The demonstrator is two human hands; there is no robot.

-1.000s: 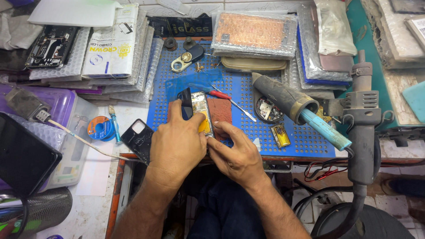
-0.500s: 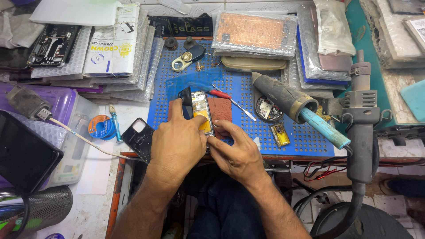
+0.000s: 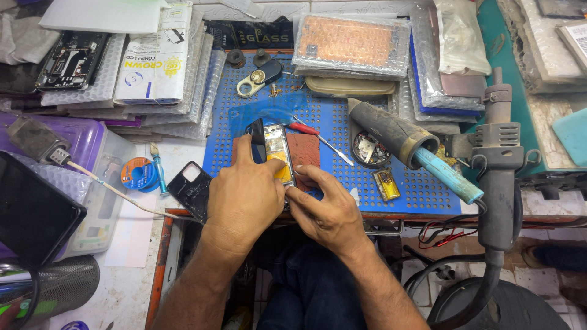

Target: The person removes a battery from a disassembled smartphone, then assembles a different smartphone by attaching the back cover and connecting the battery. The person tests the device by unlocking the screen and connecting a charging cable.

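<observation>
An opened smartphone [image 3: 276, 145] with a yellow-edged battery showing lies on the blue perforated mat [image 3: 342, 122]. My left hand [image 3: 244, 195] covers its lower half and grips it, index finger stretched along its left edge. My right hand [image 3: 327, 208] presses against the phone's lower right side with thumb and fingers; whether it holds a small tool is hidden. A reddish-brown pad [image 3: 304, 153] lies just right of the phone, and a red-handled screwdriver [image 3: 312, 133] rests beyond it.
A black phone back cover [image 3: 191, 186] and a blue solder spool [image 3: 136, 173] lie to the left. A hot-air gun [image 3: 496, 165] stands at right, beside a soldering iron holder [image 3: 397, 134]. Bubble-wrapped parts [image 3: 348, 43] line the back. A dark phone [image 3: 33, 214] sits far left.
Both hands stay on the phone with only slight shifts of the fingers; nothing else has moved.
</observation>
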